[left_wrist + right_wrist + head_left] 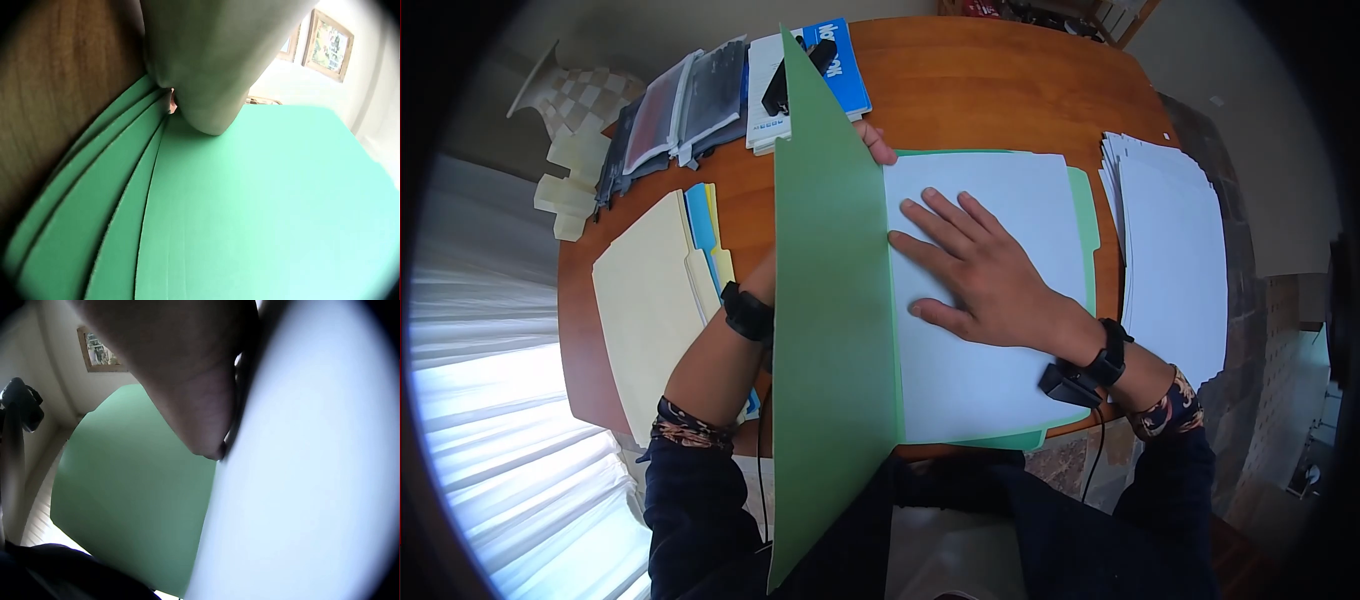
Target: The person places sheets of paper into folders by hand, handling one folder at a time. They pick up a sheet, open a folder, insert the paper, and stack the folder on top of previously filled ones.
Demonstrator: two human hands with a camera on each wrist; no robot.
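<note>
A green file folder stands opened, its front cover (835, 290) raised upright on the left. White paper (990, 390) lies inside, on the folder's right half. My right hand (985, 275) rests palm down on the paper, fingers spread and pointing toward the fold. Behind the raised cover is my left hand (877, 145), mostly hidden; only some fingers show past the cover's far edge, at the top of the fold. In the left wrist view that hand lies against the cover's outside, beside the layered edges of several green folders (81, 212).
Cream folders (645, 290) with blue and yellow ones lie to the left. A stack of white paper (1175, 260) sits at the right. Zip pouches (710, 100), a blue-and-white book (840, 70) and a black device (815, 70) are at the back left. Cream shapes (570, 180) stand at the table's left edge.
</note>
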